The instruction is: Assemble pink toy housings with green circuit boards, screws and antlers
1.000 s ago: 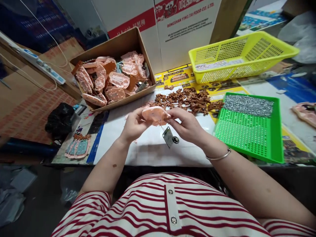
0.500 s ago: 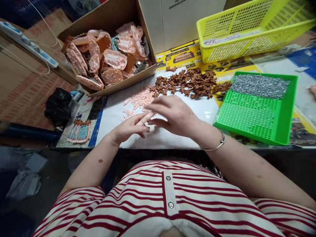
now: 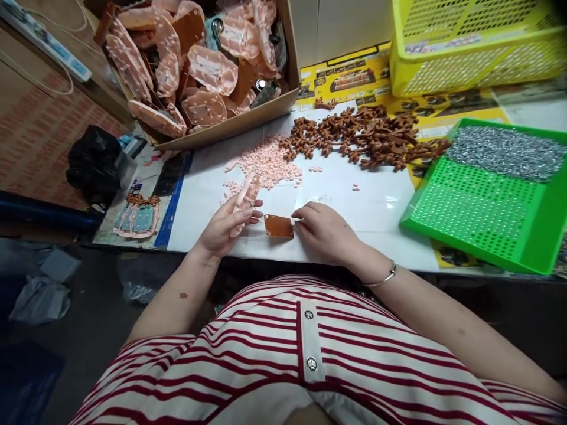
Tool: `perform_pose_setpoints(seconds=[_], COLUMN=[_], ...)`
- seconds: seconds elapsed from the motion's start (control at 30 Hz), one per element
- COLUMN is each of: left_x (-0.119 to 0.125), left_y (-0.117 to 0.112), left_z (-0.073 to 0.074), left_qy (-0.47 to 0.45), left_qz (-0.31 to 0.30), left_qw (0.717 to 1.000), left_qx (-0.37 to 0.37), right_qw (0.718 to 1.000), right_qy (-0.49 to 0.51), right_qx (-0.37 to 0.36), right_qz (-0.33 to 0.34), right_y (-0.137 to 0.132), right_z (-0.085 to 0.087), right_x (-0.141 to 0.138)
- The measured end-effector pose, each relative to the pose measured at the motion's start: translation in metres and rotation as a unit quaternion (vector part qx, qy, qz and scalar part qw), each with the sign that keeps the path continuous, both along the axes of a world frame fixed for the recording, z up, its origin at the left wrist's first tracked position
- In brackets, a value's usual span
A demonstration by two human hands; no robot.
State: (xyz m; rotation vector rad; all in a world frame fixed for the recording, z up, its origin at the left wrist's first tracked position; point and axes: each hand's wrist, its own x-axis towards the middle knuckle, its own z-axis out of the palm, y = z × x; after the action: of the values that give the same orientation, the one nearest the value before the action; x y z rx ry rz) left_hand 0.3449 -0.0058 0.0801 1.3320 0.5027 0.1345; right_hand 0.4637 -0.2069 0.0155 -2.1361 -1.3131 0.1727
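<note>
My left hand [image 3: 224, 227] is closed on a pink oval rubber piece [image 3: 246, 195], held on edge just above the white table sheet [image 3: 354, 218]. A small brown rectangular tag [image 3: 279, 226] lies flat between my hands. My right hand [image 3: 325, 230] rests on the sheet right of the tag, fingers curled with their tips pinched near the tag's right edge; what they hold, if anything, is too small to see. A scatter of small pink bits [image 3: 266, 162] lies just beyond the hands.
A cardboard box [image 3: 248, 121] of pink and brown pieces stands at the back left. A heap of brown rubber parts [image 3: 367, 139] lies behind, beside a green tray [image 3: 482, 206] with silver metal parts and a yellow basket [image 3: 469, 56]. A black bag [image 3: 91, 165] sits left.
Both hands came down from mid-air to the table. The brown tag that hung from the pink piece now lies flat on the sheet. The camera has tilted down and closer.
</note>
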Motion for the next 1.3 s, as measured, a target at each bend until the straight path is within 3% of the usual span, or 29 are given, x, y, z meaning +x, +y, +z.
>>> perform_pose_setpoints(seconds=[0.2,0.37,0.47,0.6,0.77,1.0,1.13,1.3], left_x=[0.0,0.007,0.009,0.006,-0.003,-0.01,-0.011,-0.015], left_y=[-0.01,-0.028,-0.039,-0.051,-0.057,-0.071,-0.07,-0.045], left_z=[0.004,0.015,0.024,0.031,0.032,0.037,0.031,0.013], left_qy=[-0.019,-0.035,-0.039,-0.045,-0.035,-0.019,0.001,0.009], left_qz=[-0.01,0.027,0.053,0.036,-0.011,0.027,0.029,0.069], left_qw=[0.997,0.99,0.988,0.989,0.993,0.988,0.986,0.992], left_qx=[-0.078,-0.135,-0.139,-0.134,-0.116,-0.154,-0.162,-0.1], right_qw=[0.997,0.978,0.972,0.971,0.958,0.953,0.953,0.967], right_qy=[0.035,0.179,0.17,0.158,0.237,0.253,0.27,0.249], right_qx=[-0.011,0.091,0.15,0.179,0.159,0.143,0.103,0.046], right_qz=[0.074,0.059,0.069,0.013,-0.025,0.083,0.088,0.034], right_y=[-0.001,-0.006,-0.009,-0.012,-0.024,-0.037,-0.017,0.024], right_z=[0.002,-0.001,-0.003,0.0,0.007,0.007,0.01,0.009], right_x=[-0.002,-0.001,-0.001,-0.003,0.003,-0.001,-0.002,0.011])
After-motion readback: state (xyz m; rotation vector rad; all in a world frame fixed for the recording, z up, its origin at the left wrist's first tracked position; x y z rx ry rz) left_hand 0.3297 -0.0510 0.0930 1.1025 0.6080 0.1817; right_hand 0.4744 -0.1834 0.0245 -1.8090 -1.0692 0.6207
